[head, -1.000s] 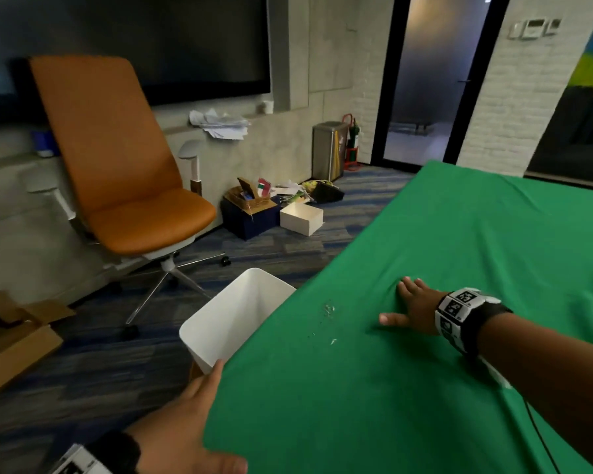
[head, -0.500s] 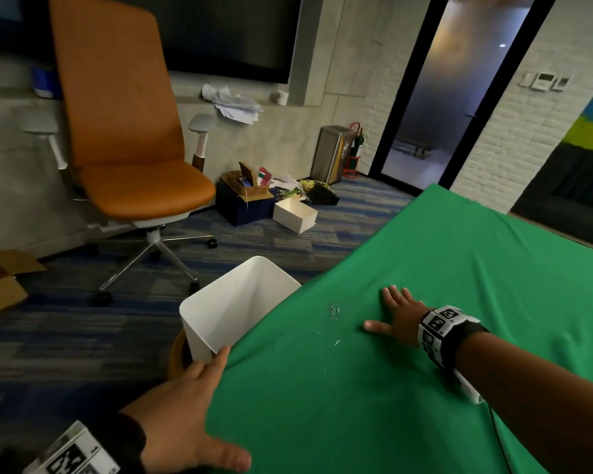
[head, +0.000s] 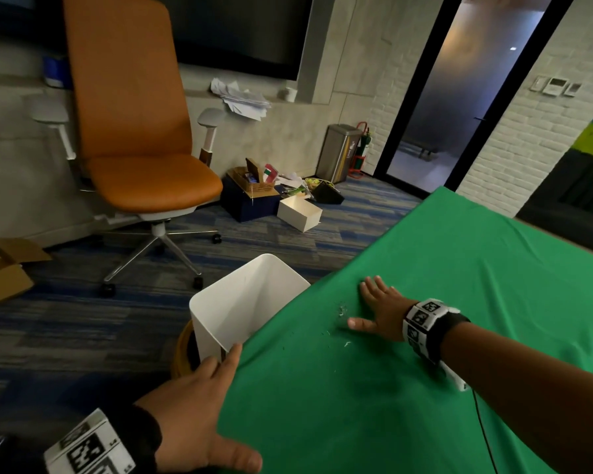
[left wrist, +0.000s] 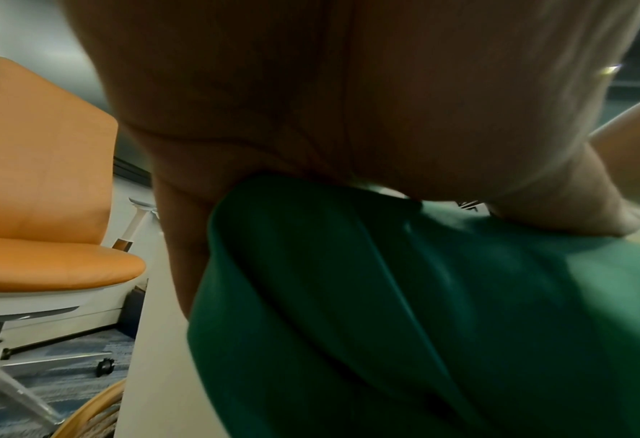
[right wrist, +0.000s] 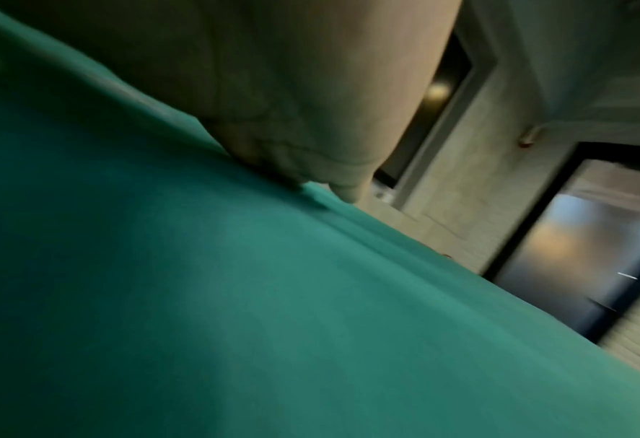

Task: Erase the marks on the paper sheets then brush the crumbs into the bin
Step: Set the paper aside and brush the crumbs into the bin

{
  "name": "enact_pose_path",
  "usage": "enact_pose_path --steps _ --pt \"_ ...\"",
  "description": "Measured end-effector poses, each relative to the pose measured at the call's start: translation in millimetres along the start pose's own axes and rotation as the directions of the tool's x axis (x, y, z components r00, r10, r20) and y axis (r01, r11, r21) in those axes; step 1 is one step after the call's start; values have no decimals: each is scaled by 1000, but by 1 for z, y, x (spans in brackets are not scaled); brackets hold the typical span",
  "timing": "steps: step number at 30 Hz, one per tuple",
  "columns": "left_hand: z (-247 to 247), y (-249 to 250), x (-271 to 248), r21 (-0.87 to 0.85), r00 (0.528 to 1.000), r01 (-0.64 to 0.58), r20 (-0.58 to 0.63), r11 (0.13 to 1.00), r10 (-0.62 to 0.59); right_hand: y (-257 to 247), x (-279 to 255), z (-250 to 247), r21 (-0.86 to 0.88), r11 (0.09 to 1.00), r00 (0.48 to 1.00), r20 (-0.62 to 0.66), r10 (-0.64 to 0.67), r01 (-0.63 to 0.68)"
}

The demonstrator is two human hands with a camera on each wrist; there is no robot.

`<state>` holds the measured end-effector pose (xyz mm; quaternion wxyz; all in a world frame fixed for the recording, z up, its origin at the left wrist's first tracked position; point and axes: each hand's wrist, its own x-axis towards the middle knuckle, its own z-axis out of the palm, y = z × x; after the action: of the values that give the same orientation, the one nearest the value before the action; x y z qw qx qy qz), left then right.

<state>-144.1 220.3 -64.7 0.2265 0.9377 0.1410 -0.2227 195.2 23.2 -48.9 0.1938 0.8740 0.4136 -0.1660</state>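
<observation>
Covering the whole table, the green cloth (head: 425,336) shows no paper sheets, so I judge the erasing is done and only the sweeping is left. Against the table's edge, lower than the top, leans the white bin (head: 243,309), its mouth turned towards the cloth. The left hand (head: 199,415) grips the cloth's edge just beside the bin, thumb on top. The right hand (head: 380,309) lies flat, fingers spread, holding nothing. Beside its thumb sit the crumbs (head: 342,311), near the edge but not yet in the bin.
</observation>
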Motion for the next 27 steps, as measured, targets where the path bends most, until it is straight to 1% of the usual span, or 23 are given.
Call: enact_pose_path --steps 1,2,3,4,5,6,7,8,9,10,11,12,14,15,16,17,19,20,21,23,25,26,27 --pt "0 -1 0 0 1000 -1 0 1000 1 -10 -4 3 -37 993 993 0 -114 114" --pt "0 -1 0 -1 1000 -3 1 1000 3 -19 -9 4 -69 971 973 -4 -229 228" --pt "0 -1 0 1 1000 -4 2 1000 4 -26 -12 4 -89 946 949 -27 -315 311" --pt "0 -1 0 4 1000 -5 4 1000 5 -28 -13 2 -86 935 935 -62 -349 343" --pt "0 -1 0 6 1000 -4 6 1000 4 -27 -10 -1 -58 947 942 -101 -321 316" --pt "1 -1 0 8 1000 -5 7 1000 5 -22 -6 -5 -11 970 962 -129 -240 241" --pt "1 -1 1 11 1000 -5 7 1000 5 -14 1 -7 32 991 983 -135 -128 133" --pt "1 -1 1 13 1000 -4 6 1000 4 -6 6 -9 59 998 994 -111 -11 18" --pt "1 0 1 14 1000 -3 5 1000 2 -1 9 -8 75 994 994 -72 84 -78" --pt "0 0 1 16 1000 1 6 1000 -1 2 10 -6 92 986 989 -34 142 -138" --pt "0 0 0 19 1000 4 8 1000 -4 0 10 -4 108 982 988 -5 156 -154" --pt "0 1 0 22 1000 6 11 1000 -6 -5 8 -1 112 987 993 8 118 -118" --pt "-1 1 -2 26 1000 7 12 1000 -7 -24 -1 0 56 996 998 0 -68 68" --pt "-1 1 -2 29 1000 4 8 1000 -5 -32 -5 -2 27 986 986 -4 -166 166" --pt "0 1 -2 30 1000 1 3 1000 -1 -40 -11 -6 14 974 974 -21 -228 228" --pt "0 0 -2 30 1000 -1 0 1000 1 -45 -15 -10 18 970 969 -53 -239 241" --pt "0 0 -2 32 1000 -1 -6 999 1 -53 -21 -19 44 982 978 -111 -179 185" --pt "0 0 -2 35 1000 1 -8 999 -1 -60 -25 -23 25 987 980 -118 -157 161" --pt "0 0 -2 37 1000 4 -9 999 -3 -70 -31 -26 -10 986 979 -120 -166 166" --pt "1 0 -2 38 1000 6 -9 999 -6 -98 -46 -26 -69 960 954 -111 -279 273" --pt "1 -1 -1 29 1000 8 -24 1000 -7 -130 -63 -15 -104 903 902 -77 -425 416" --pt "2 -1 -1 16 999 8 -34 1000 -7 -144 -69 -8 -95 879 879 -55 -473 467" --pt "2 -1 -1 3 999 6 -41 1000 -6 -153 -73 -2 -80 872 873 -37 -487 483"
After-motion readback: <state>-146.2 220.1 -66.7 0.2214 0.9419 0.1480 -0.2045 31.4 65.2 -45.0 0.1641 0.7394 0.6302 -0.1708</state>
